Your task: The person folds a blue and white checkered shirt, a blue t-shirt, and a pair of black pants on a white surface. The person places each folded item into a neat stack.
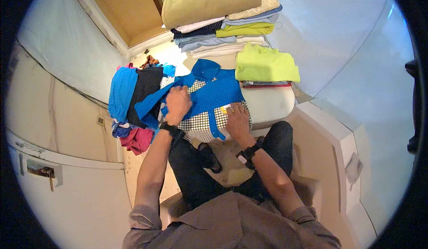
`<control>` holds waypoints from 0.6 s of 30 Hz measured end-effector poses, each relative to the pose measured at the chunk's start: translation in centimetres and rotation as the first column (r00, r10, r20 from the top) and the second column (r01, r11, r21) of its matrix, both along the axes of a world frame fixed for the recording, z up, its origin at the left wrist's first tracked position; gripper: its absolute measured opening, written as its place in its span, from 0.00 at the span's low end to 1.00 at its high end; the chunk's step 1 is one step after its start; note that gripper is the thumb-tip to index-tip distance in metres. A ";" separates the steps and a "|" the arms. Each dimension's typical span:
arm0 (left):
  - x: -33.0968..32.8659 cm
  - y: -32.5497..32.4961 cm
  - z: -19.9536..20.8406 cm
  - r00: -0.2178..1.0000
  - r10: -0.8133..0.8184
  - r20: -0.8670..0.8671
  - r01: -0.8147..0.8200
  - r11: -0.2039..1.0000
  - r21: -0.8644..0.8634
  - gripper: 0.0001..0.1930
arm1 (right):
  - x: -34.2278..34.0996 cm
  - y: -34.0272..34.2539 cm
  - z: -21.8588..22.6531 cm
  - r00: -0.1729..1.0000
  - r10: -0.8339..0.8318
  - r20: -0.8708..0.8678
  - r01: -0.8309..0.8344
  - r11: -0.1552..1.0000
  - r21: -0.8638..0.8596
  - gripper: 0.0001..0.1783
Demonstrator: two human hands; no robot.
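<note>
A blue garment (220,90) with white-and-dark checked panels lies spread in front of me on a pale table, its collar at the far side. My left hand (178,104) has its fingers closed on the blue cloth by the garment's left sleeve; the fingertips are partly hidden. On the lower right checked part rests my right hand (238,120), its fingers apart over the fabric. Beside those fingers shows a small yellow-and-white patch (224,109). The checked lower edge hangs over the table's near side, with a blue strip running down it.
Far back stands a tall stack of folded clothes (209,8). A folded lime-green garment (267,64) tops a smaller pile on the right of the pale table (272,101). Blue, black and pink clothes (124,95) are heaped at left. My knees sit close to the table's near edge.
</note>
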State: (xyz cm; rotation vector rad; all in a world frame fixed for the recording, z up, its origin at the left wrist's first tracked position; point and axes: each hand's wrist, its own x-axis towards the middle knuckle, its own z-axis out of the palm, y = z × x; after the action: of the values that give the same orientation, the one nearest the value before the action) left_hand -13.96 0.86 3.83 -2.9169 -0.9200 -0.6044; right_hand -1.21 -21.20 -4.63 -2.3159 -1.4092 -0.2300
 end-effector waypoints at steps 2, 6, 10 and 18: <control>3.1 0.1 -1.3 0.994 -0.090 0.069 0.097 0.990 -0.102 0.11 | -0.2 0.4 1.1 0.994 -0.042 -0.097 0.031 0.993 -0.114 0.23; 10.2 1.1 -3.6 0.956 -0.247 0.162 0.279 0.933 -0.229 0.15 | 1.0 0.9 0.7 0.996 0.003 -0.091 -0.004 1.000 -0.014 0.15; 13.6 0.0 -5.9 0.950 -0.230 0.212 0.265 0.952 -0.155 0.15 | 1.6 1.1 0.2 0.986 -0.054 -0.159 0.062 0.997 0.044 0.17; 17.7 1.3 -5.2 0.982 -0.180 -0.061 0.121 0.842 -0.526 0.24 | 3.4 2.6 -0.2 0.981 -0.130 -0.146 0.127 0.991 -0.030 0.18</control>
State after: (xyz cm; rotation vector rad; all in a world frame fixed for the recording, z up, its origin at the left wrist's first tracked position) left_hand 3.69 2.15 -1.40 -3.4880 -0.9749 -0.2103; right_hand 2.23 -18.59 -4.82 -2.3899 -1.1971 -0.0793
